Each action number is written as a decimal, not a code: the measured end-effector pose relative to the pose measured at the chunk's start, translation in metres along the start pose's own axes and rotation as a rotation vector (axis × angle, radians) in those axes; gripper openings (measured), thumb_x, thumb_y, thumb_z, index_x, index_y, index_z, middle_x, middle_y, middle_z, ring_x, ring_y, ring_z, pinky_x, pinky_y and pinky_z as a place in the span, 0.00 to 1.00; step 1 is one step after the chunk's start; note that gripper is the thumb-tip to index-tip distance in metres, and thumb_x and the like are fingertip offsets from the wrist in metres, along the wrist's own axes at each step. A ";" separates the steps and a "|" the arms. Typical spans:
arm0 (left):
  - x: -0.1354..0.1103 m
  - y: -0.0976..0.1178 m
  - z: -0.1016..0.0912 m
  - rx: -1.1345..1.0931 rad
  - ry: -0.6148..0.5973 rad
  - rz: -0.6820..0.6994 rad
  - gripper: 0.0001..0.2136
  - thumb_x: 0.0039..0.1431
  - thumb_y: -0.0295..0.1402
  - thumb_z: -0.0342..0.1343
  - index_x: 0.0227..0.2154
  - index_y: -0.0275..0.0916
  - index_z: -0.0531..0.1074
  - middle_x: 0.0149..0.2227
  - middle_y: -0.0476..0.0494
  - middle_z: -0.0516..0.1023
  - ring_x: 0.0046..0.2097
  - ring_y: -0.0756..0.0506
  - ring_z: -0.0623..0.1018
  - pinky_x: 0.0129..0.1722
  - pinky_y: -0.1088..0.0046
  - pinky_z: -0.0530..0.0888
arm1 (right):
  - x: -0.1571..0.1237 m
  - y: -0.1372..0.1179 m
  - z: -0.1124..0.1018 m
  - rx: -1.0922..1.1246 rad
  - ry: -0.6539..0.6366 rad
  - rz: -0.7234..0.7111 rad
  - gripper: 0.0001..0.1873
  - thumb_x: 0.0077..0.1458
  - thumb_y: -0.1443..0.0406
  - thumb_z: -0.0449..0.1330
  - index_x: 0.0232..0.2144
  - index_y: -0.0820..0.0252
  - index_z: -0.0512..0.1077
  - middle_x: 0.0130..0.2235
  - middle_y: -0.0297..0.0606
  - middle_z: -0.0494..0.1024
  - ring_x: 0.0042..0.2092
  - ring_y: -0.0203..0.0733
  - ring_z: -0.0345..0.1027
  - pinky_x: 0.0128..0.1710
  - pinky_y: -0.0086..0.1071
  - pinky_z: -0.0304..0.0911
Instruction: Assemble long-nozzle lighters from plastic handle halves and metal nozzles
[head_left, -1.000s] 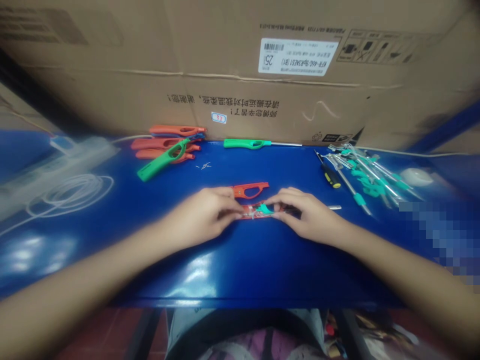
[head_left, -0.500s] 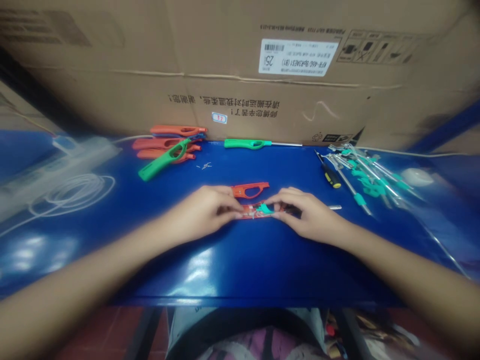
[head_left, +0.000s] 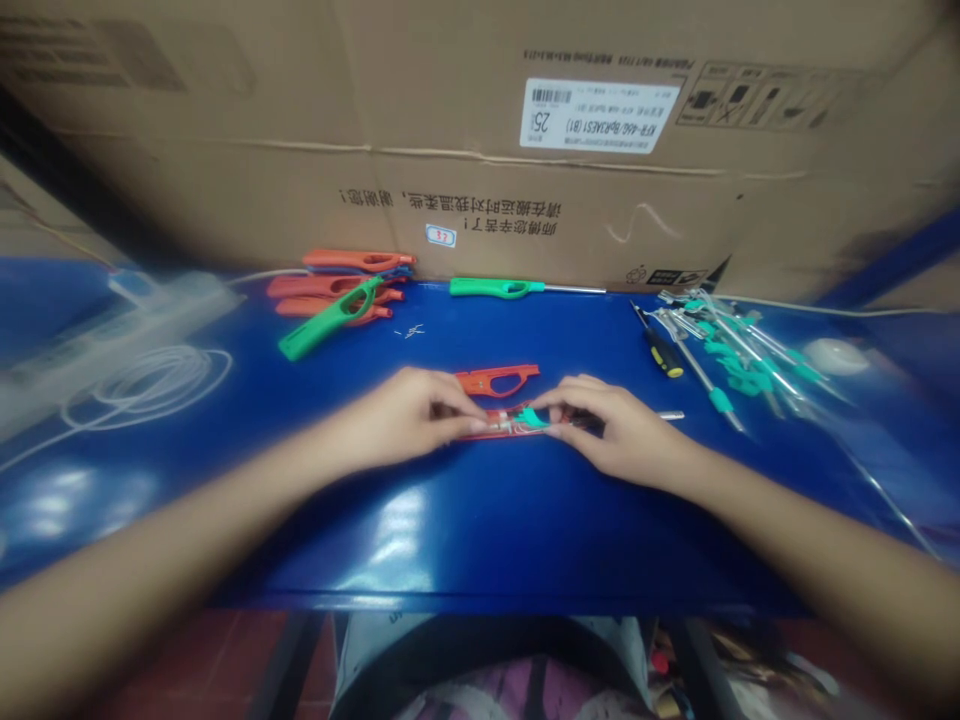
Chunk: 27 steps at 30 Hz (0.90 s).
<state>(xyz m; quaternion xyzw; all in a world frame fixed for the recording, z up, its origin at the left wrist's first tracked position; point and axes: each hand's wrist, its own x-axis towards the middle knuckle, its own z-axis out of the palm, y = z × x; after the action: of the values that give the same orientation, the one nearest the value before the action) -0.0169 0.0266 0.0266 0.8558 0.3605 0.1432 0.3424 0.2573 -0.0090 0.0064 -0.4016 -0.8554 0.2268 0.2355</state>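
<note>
An opened orange lighter half (head_left: 510, 422) lies on the blue table (head_left: 480, 530), with a teal trigger part and small metal pieces inside it. My left hand (head_left: 409, 420) pinches its left end with closed fingers. At the other end my right hand (head_left: 619, 425) grips it the same way, fingertips by the teal part. A metal nozzle tip (head_left: 670, 415) sticks out past my right hand. A second orange shell half (head_left: 499, 379) rests just behind, touching neither hand.
Orange lighter shells (head_left: 337, 285) and a green lighter (head_left: 326, 318) lie at the back left. Another green lighter (head_left: 510, 288) rests by the cardboard box (head_left: 480, 140). A screwdriver (head_left: 660, 345) and teal-tipped metal rods (head_left: 739, 350) sit right. White tubing (head_left: 142, 385) coils left.
Both hands stay on the orange lighter half; my left hand's fingers have shifted slightly along it. Nothing else has moved.
</note>
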 end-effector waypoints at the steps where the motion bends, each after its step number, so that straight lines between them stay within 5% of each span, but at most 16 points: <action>1: 0.000 -0.001 -0.001 -0.017 -0.012 -0.014 0.08 0.61 0.33 0.60 0.41 0.42 0.83 0.38 0.45 0.84 0.37 0.47 0.80 0.37 0.73 0.74 | 0.000 0.000 0.000 0.002 0.000 0.000 0.13 0.61 0.69 0.59 0.47 0.55 0.75 0.37 0.38 0.76 0.40 0.42 0.70 0.43 0.37 0.66; 18: -0.004 0.010 -0.003 0.157 -0.008 0.030 0.09 0.61 0.27 0.60 0.40 0.41 0.83 0.40 0.44 0.84 0.40 0.45 0.81 0.43 0.71 0.75 | -0.002 -0.004 0.002 -0.085 0.004 -0.056 0.14 0.63 0.67 0.58 0.50 0.57 0.73 0.38 0.41 0.75 0.42 0.45 0.68 0.44 0.41 0.67; 27: -0.010 0.016 -0.005 0.212 -0.019 0.013 0.07 0.60 0.24 0.59 0.37 0.39 0.81 0.40 0.45 0.83 0.39 0.47 0.80 0.39 0.73 0.73 | -0.005 -0.006 0.004 -0.230 -0.070 -0.171 0.26 0.64 0.61 0.58 0.63 0.49 0.63 0.61 0.47 0.65 0.62 0.54 0.58 0.61 0.54 0.59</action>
<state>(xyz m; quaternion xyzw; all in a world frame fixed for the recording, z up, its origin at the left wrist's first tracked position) -0.0176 0.0138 0.0410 0.8909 0.3647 0.0984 0.2522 0.2543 -0.0176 0.0060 -0.3435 -0.9146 0.1202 0.1764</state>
